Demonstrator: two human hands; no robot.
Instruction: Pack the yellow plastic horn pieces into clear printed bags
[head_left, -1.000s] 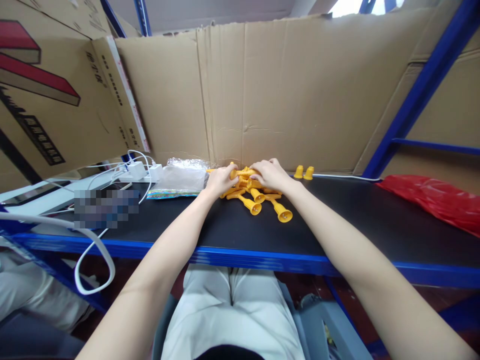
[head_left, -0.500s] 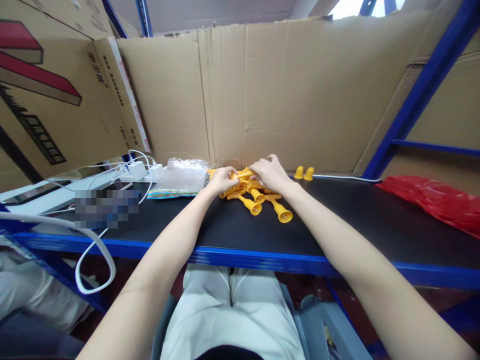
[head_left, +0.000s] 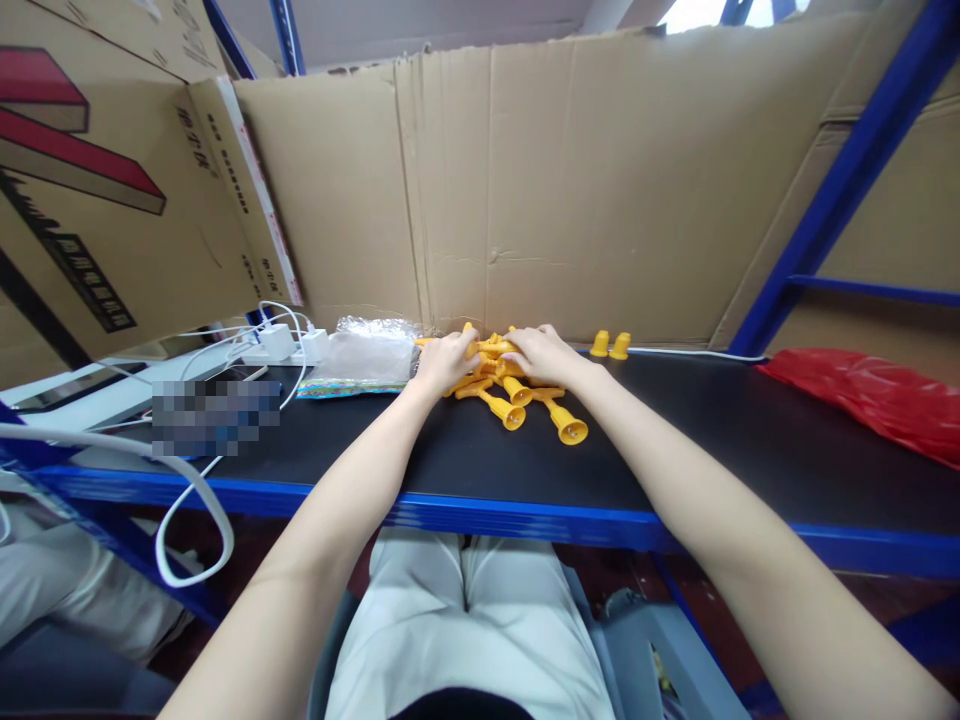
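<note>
On the black tabletop lies a pile of yellow plastic pieces [head_left: 517,390], several with a narrow stem and a flared, cup-like end facing me. My left hand [head_left: 448,362] is at the pile's left side, its fingers closed round a yellow piece whose tip [head_left: 468,328] pokes up above them. At the right side, my right hand [head_left: 540,352] has its fingers curled onto another yellow piece, mostly covered by the hand. One flared piece [head_left: 571,428] lies nearest me, apart from both hands. The fingertips are partly hidden among the pieces.
Two small yellow caps [head_left: 610,346] stand by the cardboard wall [head_left: 600,190]. A clear plastic bag [head_left: 360,362] lies left of the pile, beside white chargers and cables [head_left: 277,342]. Red plastic [head_left: 862,400] lies at right. A blue rail [head_left: 525,520] edges the table.
The piece that lay across between both hands is no longer held level there. My left hand has turned over, and a yellow tip now sticks up from it. My right hand has lowered its fingers.
</note>
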